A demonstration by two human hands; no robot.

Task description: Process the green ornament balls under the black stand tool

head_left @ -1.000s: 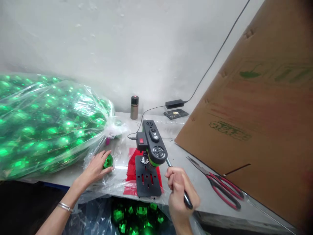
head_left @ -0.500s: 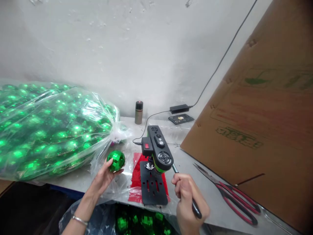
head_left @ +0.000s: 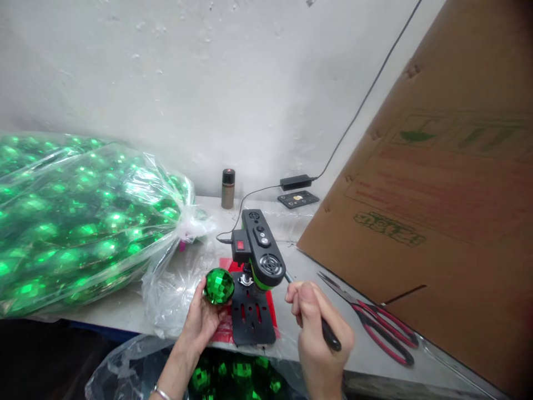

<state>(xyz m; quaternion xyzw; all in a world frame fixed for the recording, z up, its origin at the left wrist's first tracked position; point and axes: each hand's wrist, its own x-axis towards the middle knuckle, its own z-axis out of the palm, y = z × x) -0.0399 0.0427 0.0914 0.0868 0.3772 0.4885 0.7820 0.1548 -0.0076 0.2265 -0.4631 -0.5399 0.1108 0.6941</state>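
Note:
My left hand (head_left: 202, 319) holds a faceted green ball (head_left: 219, 285) just left of the small black drill press (head_left: 259, 256), close to its slotted base plate (head_left: 252, 317). My right hand (head_left: 318, 333) is closed round the press's black-tipped lever handle (head_left: 327, 332) on the right side. The press stands on a red sheet (head_left: 225, 324) on the table. Its red switch (head_left: 240, 244) faces left.
A big clear bag of green balls (head_left: 75, 222) lies on the left. Another bag with green balls (head_left: 233, 378) sits below the table edge. Red-handled scissors (head_left: 375, 322) lie to the right, beside a leaning cardboard box (head_left: 437, 189). A small can (head_left: 227, 188), power adapter (head_left: 296, 181) stand at the wall.
My left hand picked the green ball up from beside the big bag and carried it right to the drill press. My right hand stayed on the lever.

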